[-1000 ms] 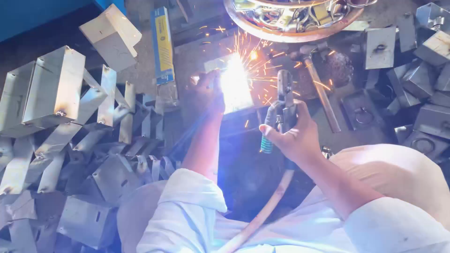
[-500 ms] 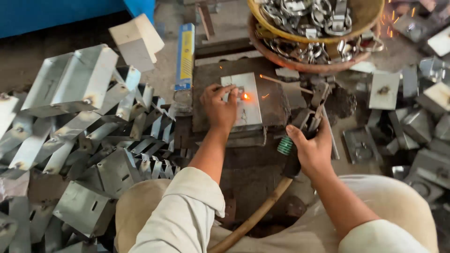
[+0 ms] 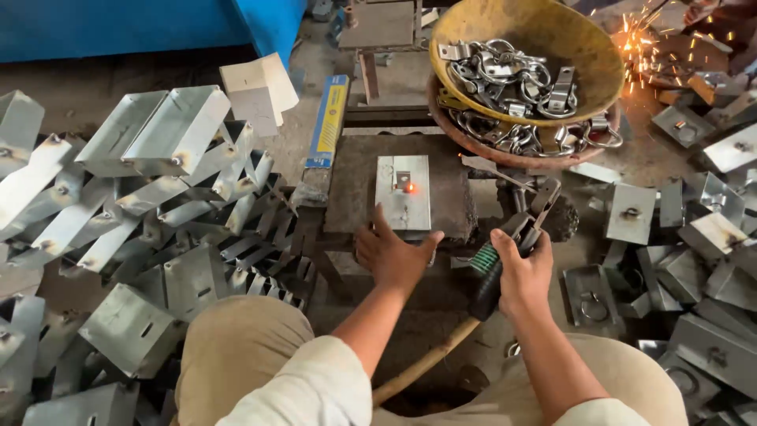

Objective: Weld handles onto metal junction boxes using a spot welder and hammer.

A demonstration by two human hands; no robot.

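Note:
A small grey metal plate [image 3: 403,192] lies on a dark steel work block [image 3: 457,197], with a fresh weld spot glowing orange by a small bracket on it. My left hand [image 3: 391,254] hovers with fingers spread at the near edge of the plate, holding nothing. My right hand [image 3: 522,273] grips the welding electrode holder [image 3: 505,252], green and black handled, its jaws raised to the right of the plate. A tan cable [image 3: 426,363] runs from the holder down between my knees.
Heaps of bent sheet-metal boxes [image 3: 150,213] fill the left. More boxes with rings [image 3: 694,237] lie right. A yellow bowl [image 3: 552,39] of metal rings and clasps sits behind the block. A blue electrode packet [image 3: 329,118] lies left of it. Sparks [image 3: 646,43] fly top right.
The bright arc went out, leaving a glowing spot. My left hand has drawn back off the plate toward me. My right hand lowered the holder to the right.

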